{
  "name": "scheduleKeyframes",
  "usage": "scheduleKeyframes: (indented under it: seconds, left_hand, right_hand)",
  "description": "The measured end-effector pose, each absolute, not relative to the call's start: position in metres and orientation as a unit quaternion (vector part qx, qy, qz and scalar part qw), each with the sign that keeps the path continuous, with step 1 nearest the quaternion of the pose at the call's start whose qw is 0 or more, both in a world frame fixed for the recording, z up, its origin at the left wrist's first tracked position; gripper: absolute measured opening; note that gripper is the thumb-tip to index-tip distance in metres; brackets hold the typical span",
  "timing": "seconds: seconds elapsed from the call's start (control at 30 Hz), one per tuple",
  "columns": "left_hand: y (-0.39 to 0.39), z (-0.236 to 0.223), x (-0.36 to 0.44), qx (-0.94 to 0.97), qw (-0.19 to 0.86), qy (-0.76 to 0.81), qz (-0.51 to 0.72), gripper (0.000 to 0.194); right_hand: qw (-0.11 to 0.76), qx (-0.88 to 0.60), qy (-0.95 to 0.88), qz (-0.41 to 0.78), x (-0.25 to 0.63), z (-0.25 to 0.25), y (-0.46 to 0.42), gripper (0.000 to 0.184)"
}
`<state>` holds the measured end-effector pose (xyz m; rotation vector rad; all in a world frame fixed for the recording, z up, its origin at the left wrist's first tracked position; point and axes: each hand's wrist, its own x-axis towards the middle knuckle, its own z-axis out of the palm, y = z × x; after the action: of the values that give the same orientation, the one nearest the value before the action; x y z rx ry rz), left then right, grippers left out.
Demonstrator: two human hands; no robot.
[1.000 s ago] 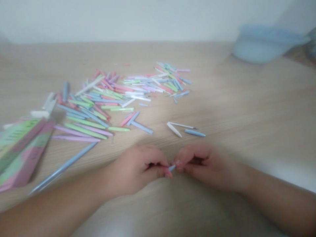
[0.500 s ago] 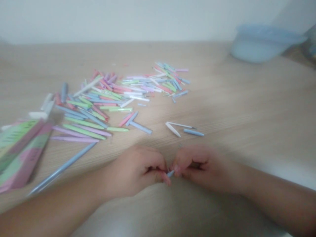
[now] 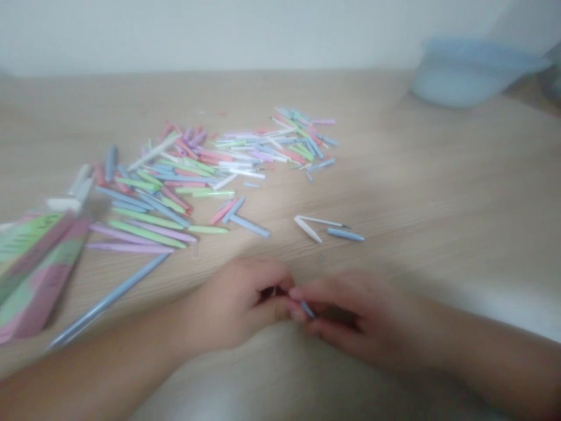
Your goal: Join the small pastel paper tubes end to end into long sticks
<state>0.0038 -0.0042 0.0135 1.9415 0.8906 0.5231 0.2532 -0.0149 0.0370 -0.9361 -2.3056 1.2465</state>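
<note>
Low over the wooden table (image 3: pixel 438 193), my left hand (image 3: pixel 239 301) and my right hand (image 3: pixel 350 318) meet fingertip to fingertip. Between them is a small blue pen part (image 3: pixel 307 309), pinched by the fingers of my right hand. My left hand is curled closed against it, and what its fingers grip is hidden. Just beyond the hands lie a white pen piece (image 3: pixel 309 228), a thin refill (image 3: pixel 324 221) and a short blue piece (image 3: pixel 345 234).
A wide scatter of pastel pen barrels and caps (image 3: pixel 210 169) covers the table's left middle. Green and pink boxes (image 3: pixel 30 263) lie at the left edge, with a long blue pen (image 3: pixel 109 301) beside them. A pale blue container (image 3: pixel 464 73) stands far right.
My right hand has shifted right and lower, its fingers stretching out toward the left hand. The blue part now slants downward between the fingertips. The picture is blurred.
</note>
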Motion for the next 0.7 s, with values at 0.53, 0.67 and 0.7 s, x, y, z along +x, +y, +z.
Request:
scheduleKeyframes:
  seconds: [0.53,0.67,0.7]
  left_hand:
    - [-0.011,0.009,-0.006,0.736,0.492,0.366,0.288,0.026]
    - [-0.014,-0.004,-0.009,0.658,0.556,0.391,0.324,0.055]
    - [-0.014,-0.007,-0.008,0.664,0.543,0.396,0.328,0.055]
  right_hand:
    - [0.153,-0.324,-0.781,0.512,0.258,0.023,-0.015,0.033]
    - [0.167,-0.317,-0.766,0.533,0.258,0.019,-0.014,0.034]
    - [0.178,-0.319,-0.764,0.532,0.258,0.018,-0.014,0.034]
